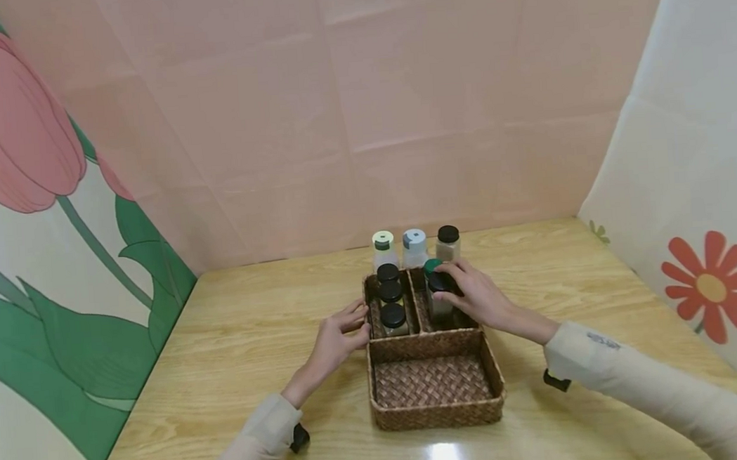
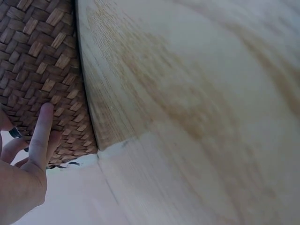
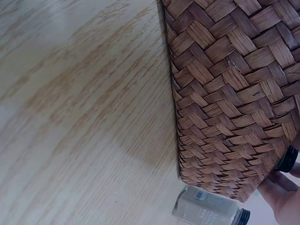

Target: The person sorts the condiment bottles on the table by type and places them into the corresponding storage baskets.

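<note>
A brown woven basket (image 1: 439,414) with three compartments stands on the table. In its right back compartment, my right hand (image 1: 482,300) pinches the black lid of a jar (image 1: 440,304); that lid also shows between fingers in the right wrist view. A green-lidded jar (image 1: 432,264) stands just behind it. My left hand (image 1: 336,341) touches the basket's left side, one finger straight against the woven wall (image 2: 51,79) in the left wrist view. Three black-lidded jars (image 1: 393,316) stand in a row in the left back compartment. The front compartment holds nothing.
Behind the basket stand a bottle with a pale green cap (image 1: 383,239), one with a light blue cap (image 1: 414,240) and a black-lidded jar (image 1: 448,236). A pink cloth wall (image 1: 336,119) closes off the table's back edge; printed panels flank both sides.
</note>
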A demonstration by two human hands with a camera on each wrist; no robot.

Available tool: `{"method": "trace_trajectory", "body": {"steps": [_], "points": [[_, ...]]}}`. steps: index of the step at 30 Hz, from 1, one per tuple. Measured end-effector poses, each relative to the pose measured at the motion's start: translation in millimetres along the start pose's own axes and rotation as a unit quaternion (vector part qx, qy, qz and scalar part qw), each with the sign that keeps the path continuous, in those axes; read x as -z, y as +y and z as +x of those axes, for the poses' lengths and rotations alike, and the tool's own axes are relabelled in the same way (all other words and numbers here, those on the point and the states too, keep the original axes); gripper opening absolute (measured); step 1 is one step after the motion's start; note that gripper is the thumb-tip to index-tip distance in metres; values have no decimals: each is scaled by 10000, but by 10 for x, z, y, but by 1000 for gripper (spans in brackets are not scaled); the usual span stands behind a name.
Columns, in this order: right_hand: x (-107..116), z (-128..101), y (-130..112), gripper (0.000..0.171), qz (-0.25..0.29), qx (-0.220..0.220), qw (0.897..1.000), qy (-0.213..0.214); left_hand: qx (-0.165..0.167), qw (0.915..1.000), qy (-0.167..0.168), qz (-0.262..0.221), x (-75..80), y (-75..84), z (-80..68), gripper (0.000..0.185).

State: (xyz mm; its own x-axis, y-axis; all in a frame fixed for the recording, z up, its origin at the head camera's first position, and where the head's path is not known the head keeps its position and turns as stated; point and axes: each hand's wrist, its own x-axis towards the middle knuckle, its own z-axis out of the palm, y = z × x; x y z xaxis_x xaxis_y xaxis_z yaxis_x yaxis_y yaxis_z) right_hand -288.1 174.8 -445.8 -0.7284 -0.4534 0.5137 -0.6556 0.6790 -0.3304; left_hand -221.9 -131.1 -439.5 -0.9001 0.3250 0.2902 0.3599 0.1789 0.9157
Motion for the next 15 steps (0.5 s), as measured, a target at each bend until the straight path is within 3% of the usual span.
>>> {"method": "trace_trajectory", "body": {"steps": [8,15], "points": [[7,-6,4,51,43,55,10000,23,104,9999,-15,-45,5,-1,0,39],[19,-10,-13,50,223,-190,9995,-91,101,9999,-43,-83,6,-11,4,39]]}}
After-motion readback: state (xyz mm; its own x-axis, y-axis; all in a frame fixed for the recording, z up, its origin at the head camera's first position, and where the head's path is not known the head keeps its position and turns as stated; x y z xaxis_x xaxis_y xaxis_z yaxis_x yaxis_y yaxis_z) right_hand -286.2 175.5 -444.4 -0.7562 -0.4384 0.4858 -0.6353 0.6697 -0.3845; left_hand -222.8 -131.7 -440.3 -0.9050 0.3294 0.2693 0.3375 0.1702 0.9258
